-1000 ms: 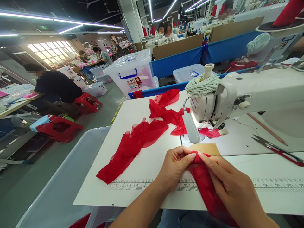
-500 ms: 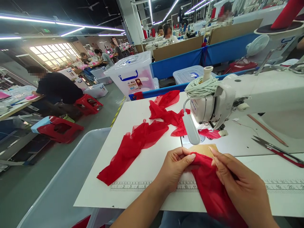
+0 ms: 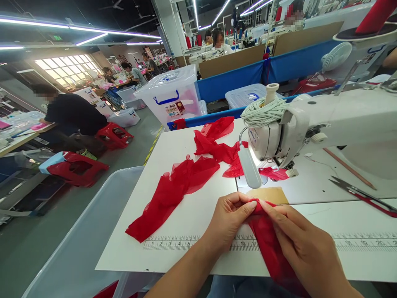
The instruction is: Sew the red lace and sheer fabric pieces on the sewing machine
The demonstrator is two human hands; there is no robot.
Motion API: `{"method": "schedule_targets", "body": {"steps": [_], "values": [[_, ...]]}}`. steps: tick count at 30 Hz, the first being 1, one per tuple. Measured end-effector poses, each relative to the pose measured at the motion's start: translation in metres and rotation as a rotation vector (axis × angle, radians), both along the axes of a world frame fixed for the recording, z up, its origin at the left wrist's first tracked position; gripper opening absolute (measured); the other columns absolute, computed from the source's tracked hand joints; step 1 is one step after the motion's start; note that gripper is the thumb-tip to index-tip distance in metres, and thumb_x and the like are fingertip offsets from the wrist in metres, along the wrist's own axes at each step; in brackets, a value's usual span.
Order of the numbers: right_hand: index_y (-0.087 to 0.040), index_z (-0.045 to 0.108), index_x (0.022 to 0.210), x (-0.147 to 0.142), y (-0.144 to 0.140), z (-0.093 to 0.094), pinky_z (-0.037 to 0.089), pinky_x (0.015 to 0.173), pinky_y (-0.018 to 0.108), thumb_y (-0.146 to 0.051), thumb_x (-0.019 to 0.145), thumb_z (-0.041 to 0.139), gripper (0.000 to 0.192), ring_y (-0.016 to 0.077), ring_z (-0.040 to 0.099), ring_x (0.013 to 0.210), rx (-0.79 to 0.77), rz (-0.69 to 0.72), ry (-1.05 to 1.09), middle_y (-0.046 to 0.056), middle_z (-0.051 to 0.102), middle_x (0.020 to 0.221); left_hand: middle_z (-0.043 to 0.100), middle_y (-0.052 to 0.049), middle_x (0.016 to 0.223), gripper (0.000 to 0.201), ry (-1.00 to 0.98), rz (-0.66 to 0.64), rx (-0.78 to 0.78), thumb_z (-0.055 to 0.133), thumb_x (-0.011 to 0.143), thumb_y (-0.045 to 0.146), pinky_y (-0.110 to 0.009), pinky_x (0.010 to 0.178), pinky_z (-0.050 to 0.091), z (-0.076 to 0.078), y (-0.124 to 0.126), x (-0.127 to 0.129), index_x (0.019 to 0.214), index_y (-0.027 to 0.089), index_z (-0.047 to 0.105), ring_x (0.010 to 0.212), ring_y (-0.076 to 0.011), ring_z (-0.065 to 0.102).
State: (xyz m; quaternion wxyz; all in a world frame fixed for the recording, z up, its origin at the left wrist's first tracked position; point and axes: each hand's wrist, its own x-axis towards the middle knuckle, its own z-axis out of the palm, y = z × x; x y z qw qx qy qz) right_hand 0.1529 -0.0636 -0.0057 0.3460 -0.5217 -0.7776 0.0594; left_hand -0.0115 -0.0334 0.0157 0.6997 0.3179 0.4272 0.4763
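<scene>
A strip of sheer red fabric [image 3: 266,244] hangs from my two hands over the front edge of the white table. My left hand [image 3: 231,217] pinches its top edge between thumb and fingers. Close beside it, my right hand [image 3: 297,234] grips the same edge, thumb and forefinger nearly touching the left thumb. Behind my hands stands a white sewing machine [image 3: 269,142], with more red fabric [image 3: 273,174] under its needle area. Another crumpled red fabric piece [image 3: 173,194] lies on the table to the left.
Scissors [image 3: 362,194] and a brown pencil [image 3: 350,167] lie at the right. A printed ruler [image 3: 167,243] runs along the table's front. A grey plastic bin [image 3: 93,231] stands at the left; a lidded clear box [image 3: 173,95] is behind. Other people sit further off.
My right hand has moved left along the fabric's top edge, closing the gap to my left hand. My left hand stays nearly in place, still pinching the fabric.
</scene>
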Motion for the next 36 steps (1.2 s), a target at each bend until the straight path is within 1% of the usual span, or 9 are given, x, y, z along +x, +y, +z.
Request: {"method": "schedule_targets", "body": {"steps": [8, 16, 20, 24, 26, 27, 29, 32, 36], "values": [[-0.027, 0.061, 0.126, 0.003, 0.006, 0.000, 0.052, 0.055, 0.012, -0.018, 0.093, 0.044, 0.038, 0.0095, 0.072, 0.079, 0.124, 0.066, -0.019, -0.001, 0.073, 0.100, 0.071, -0.004, 0.076, 0.031, 0.045, 0.009, 0.042, 0.084, 0.067, 0.039, -0.025, 0.076, 0.052, 0.000, 0.000, 0.000, 0.074, 0.012, 0.070, 0.074, -0.0143, 0.067], [-0.027, 0.065, 0.119, -0.001, 0.007, 0.000, 0.055, 0.067, 0.014, -0.018, 0.092, 0.049, 0.033, 0.0111, 0.072, 0.084, 0.061, 0.080, 0.166, 0.000, 0.074, 0.100, 0.070, -0.003, 0.075, 0.032, 0.001, 0.006, -0.001, 0.086, 0.065, 0.039, -0.025, 0.075, 0.054, 0.001, -0.001, 0.001, 0.073, 0.012, 0.069, 0.073, -0.0133, 0.067], [-0.030, 0.070, 0.112, -0.003, 0.008, 0.000, 0.057, 0.073, 0.018, -0.022, 0.090, 0.054, 0.029, 0.0129, 0.071, 0.081, -0.082, 0.091, 0.395, -0.001, 0.075, 0.097, 0.069, -0.002, 0.074, 0.034, -0.040, -0.010, -0.014, 0.087, 0.063, 0.039, -0.026, 0.076, 0.055, 0.001, -0.001, 0.000, 0.073, 0.012, 0.068, 0.070, -0.0121, 0.066], [-0.027, 0.075, 0.104, -0.004, 0.009, -0.002, 0.058, 0.057, 0.021, -0.037, 0.086, 0.061, 0.025, 0.0158, 0.070, 0.065, -0.391, 0.069, 0.677, 0.002, 0.075, 0.084, 0.067, -0.001, 0.070, 0.038, -0.053, -0.004, -0.042, 0.088, 0.060, 0.040, -0.024, 0.073, 0.053, 0.002, 0.000, -0.001, 0.072, 0.011, 0.067, 0.065, -0.0095, 0.063], [-0.025, 0.076, 0.103, -0.005, 0.010, -0.001, 0.057, 0.053, 0.021, -0.040, 0.085, 0.062, 0.027, 0.0157, 0.068, 0.060, -0.479, 0.068, 0.757, 0.003, 0.074, 0.078, 0.067, -0.001, 0.069, 0.039, -0.059, 0.004, -0.052, 0.089, 0.059, 0.041, -0.022, 0.071, 0.052, 0.001, 0.001, -0.001, 0.071, 0.011, 0.066, 0.064, -0.0085, 0.062], [-0.025, 0.076, 0.102, -0.005, 0.011, -0.001, 0.057, 0.054, 0.021, -0.039, 0.085, 0.063, 0.026, 0.0158, 0.069, 0.061, -0.460, 0.070, 0.754, 0.003, 0.074, 0.077, 0.067, -0.001, 0.070, 0.040, -0.061, 0.008, -0.053, 0.089, 0.058, 0.041, -0.022, 0.071, 0.052, 0.000, 0.001, -0.001, 0.071, 0.012, 0.066, 0.064, -0.0085, 0.061], [-0.028, 0.076, 0.102, -0.006, 0.012, 0.002, 0.057, 0.059, 0.019, -0.035, 0.086, 0.061, 0.023, 0.0152, 0.070, 0.068, -0.332, 0.089, 0.670, 0.002, 0.074, 0.082, 0.067, -0.002, 0.071, 0.040, -0.059, 0.012, -0.053, 0.089, 0.058, 0.041, -0.024, 0.073, 0.052, -0.001, 0.001, 0.000, 0.071, 0.012, 0.065, 0.066, -0.0097, 0.062], [-0.033, 0.071, 0.114, -0.004, 0.013, 0.003, 0.056, 0.065, 0.016, -0.026, 0.089, 0.056, 0.029, 0.0126, 0.070, 0.076, -0.163, 0.136, 0.510, 0.000, 0.073, 0.087, 0.068, -0.003, 0.072, 0.038, -0.032, 0.014, -0.037, 0.088, 0.061, 0.041, -0.025, 0.074, 0.051, -0.001, 0.001, 0.001, 0.071, 0.012, 0.065, 0.069, -0.0112, 0.063], [-0.036, 0.061, 0.127, -0.001, 0.011, -0.001, 0.055, 0.071, 0.016, -0.019, 0.093, 0.051, 0.039, 0.0111, 0.070, 0.082, -0.100, 0.176, 0.404, -0.001, 0.072, 0.093, 0.068, -0.003, 0.073, 0.035, 0.003, 0.004, 0.000, 0.085, 0.065, 0.041, -0.024, 0.073, 0.050, 0.000, 0.001, 0.001, 0.071, 0.012, 0.066, 0.070, -0.0115, 0.062]]}}
